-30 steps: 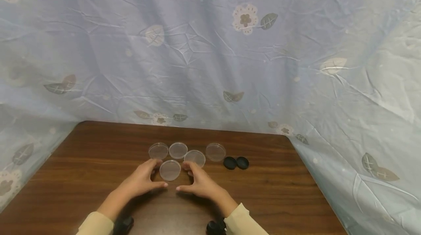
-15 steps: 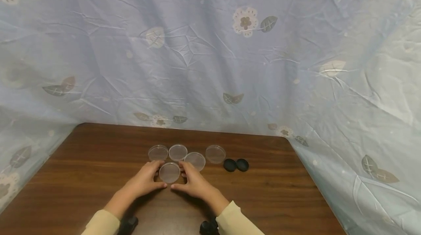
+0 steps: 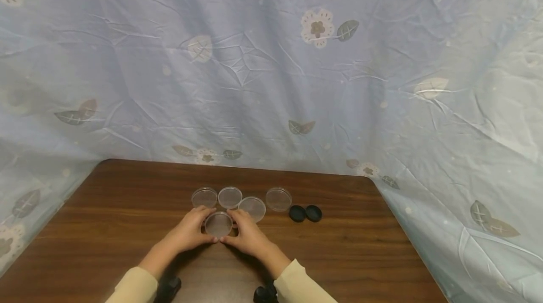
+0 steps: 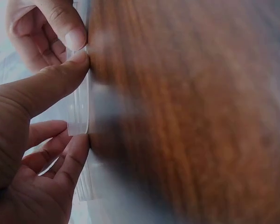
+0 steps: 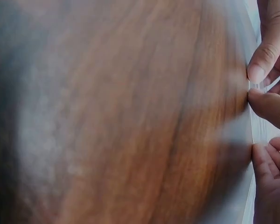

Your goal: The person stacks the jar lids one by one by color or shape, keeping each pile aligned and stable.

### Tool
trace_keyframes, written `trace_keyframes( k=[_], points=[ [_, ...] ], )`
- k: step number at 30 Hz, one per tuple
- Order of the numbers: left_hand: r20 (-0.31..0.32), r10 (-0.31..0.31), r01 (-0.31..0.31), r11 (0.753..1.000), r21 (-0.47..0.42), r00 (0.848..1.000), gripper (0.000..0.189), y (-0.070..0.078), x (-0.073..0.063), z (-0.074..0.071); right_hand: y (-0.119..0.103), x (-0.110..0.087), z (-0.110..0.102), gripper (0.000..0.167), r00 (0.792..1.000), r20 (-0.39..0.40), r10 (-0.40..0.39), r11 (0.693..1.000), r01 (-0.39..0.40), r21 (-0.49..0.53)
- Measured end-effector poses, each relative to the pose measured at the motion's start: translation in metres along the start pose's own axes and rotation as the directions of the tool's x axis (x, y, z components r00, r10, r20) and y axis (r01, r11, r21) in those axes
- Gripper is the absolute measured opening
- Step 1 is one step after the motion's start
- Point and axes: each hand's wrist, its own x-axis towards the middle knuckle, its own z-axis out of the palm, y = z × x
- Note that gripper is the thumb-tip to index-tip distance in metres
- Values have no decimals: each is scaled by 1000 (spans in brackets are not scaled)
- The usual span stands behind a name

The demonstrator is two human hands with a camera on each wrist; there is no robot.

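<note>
Clear dish (image 3: 218, 226) sat left of the black discs (image 3: 297, 214), slightly nearer the person, left hand (image 3: 188, 231) and right hand (image 3: 249, 233) both clamped on its rim. Uneven squeeze risked tilting it; right fingers could've bumped the neighbouring dish (image 3: 253, 209), also left of the discs.

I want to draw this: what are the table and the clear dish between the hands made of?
The dish looks like clear, shiny plastic, maybe glass: its rim catches light and brown shows through. The table looks like smooth wood, or wood-print covering, with dark streaks and a soft shine.
</note>
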Motion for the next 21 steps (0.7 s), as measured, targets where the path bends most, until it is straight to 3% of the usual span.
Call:
trace_keyframes(
  k=[6,15,21],
  points=[
    [39,28,-27,999,-35,999,74,-1,-3,-3,4,-2,-1,73,999,35,-19,1000,18,19],
    [125,55,-38,990,-136,991,76,-5,-24,-7,7,-12,0,70,993,104,-56,975,32,221],
    [123,95,-79,988,-129,988,74,-3,-35,-17,-4,-18,0,68,989,82,-119,975,101,200]
  ],
)
